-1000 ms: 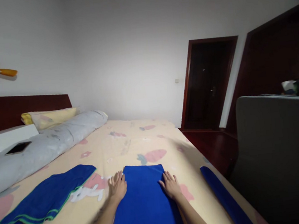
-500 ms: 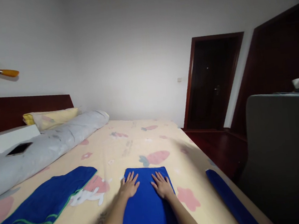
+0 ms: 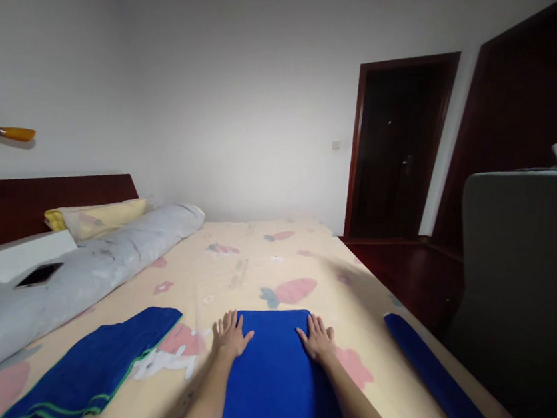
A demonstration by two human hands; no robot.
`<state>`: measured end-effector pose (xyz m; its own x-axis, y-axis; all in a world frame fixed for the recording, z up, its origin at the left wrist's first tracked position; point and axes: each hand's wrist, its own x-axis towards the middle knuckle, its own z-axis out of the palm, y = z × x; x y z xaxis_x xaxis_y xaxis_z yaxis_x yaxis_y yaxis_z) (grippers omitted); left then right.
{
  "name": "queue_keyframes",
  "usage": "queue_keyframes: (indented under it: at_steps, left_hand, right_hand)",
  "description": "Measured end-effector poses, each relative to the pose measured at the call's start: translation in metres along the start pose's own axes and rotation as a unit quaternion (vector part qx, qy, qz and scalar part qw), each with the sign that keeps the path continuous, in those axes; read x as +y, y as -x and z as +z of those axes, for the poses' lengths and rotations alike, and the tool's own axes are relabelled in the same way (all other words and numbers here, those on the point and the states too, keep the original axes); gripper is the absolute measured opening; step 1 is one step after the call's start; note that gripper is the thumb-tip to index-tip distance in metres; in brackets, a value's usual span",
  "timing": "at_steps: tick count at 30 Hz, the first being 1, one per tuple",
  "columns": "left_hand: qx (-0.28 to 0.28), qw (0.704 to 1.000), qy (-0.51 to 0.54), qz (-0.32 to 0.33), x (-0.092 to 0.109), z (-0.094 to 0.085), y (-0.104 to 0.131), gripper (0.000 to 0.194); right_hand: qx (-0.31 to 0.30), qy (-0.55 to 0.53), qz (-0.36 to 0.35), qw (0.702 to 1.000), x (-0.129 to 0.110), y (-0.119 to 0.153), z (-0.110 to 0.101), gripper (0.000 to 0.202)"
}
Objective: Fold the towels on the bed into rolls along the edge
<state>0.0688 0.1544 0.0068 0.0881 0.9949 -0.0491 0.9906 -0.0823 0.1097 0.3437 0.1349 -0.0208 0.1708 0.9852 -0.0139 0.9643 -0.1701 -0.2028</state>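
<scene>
A blue cloth [image 3: 280, 376], folded into a long flat rectangle, lies on the bed in front of me. At its far left corner rests my left hand [image 3: 232, 335], fingers spread over the edge and thumb on the fabric. My right hand [image 3: 318, 340] lies on the far right edge in the same way, fingers apart. Neither hand grips anything. To the left is a second blue cloth [image 3: 95, 364] with green trim, spread unevenly. A narrow folded blue strip [image 3: 432, 369] lies along the bed's right edge.
The bed has a cream sheet [image 3: 236, 277] with carrot and rabbit prints. A grey rolled bundle [image 3: 113, 258] bears a phone [image 3: 39, 274], near a white box [image 3: 22, 257] and a yellow pillow [image 3: 103, 219]. A dark chair back [image 3: 532, 274] stands right, a door [image 3: 398, 155] beyond.
Both hands have slid outward, from the top of the folded cloth to its left and right edges. The view has shifted slightly.
</scene>
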Motion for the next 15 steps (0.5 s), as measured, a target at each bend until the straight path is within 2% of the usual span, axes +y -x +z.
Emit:
queue_keyframes:
  at_steps: [3,5,7,10,12,15]
  left_hand:
    - [0.055,0.998,-0.006,0.026,0.015,0.000,0.021,0.064]
    - [0.061,0.996,0.002,0.067,0.030,0.006,0.042,0.064]
    - [0.038,0.993,0.021,0.109,0.047,0.019,0.067,0.064]
    - [-0.007,0.985,0.050,0.163,0.066,0.043,0.104,0.062]
    - [0.003,0.981,0.060,0.186,0.068,0.056,0.126,0.060]
    - [0.060,0.977,0.072,0.193,0.050,0.065,0.154,0.056]
  right_hand:
    - [0.044,0.007,-0.018,0.999,-0.008,0.018,-0.004,0.075]
    - [0.065,-0.001,-0.078,0.995,-0.017,0.038,-0.002,0.070]
    - [0.056,-0.024,-0.154,0.986,-0.030,0.066,0.004,0.063]
    - [0.008,-0.069,-0.236,0.969,-0.045,0.110,0.015,0.054]
    - [-0.008,-0.093,-0.252,0.963,-0.047,0.136,0.020,0.053]
    - [0.000,-0.111,-0.269,0.957,-0.029,0.163,0.020,0.054]
